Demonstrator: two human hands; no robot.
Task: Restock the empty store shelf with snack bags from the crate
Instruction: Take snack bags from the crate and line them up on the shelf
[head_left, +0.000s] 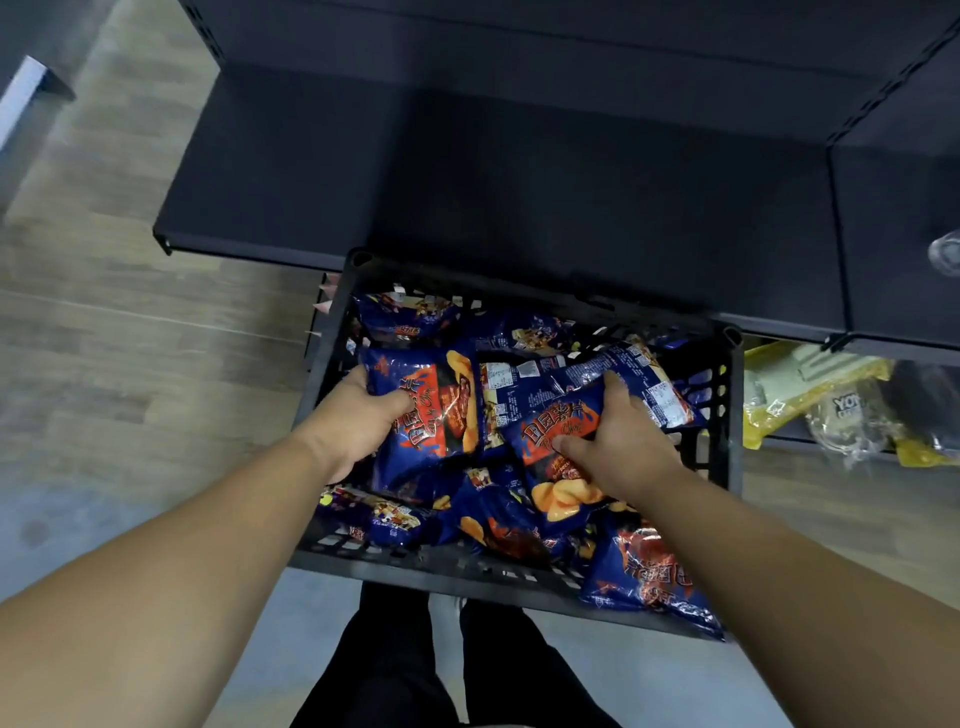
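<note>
with the left hand (358, 415) curled round one snack bag (426, 400) and the right hand (618, 436) pinching another bag (556, 431), both inside the crate (727, 415), each is best lifted gently, uncrushed, toward the bare shelf (519, 197) beyond.

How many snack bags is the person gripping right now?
2: the left hand grips one bag at the crate's left, the right hand another mid-crate. Further bags lie loose beneath.
</note>
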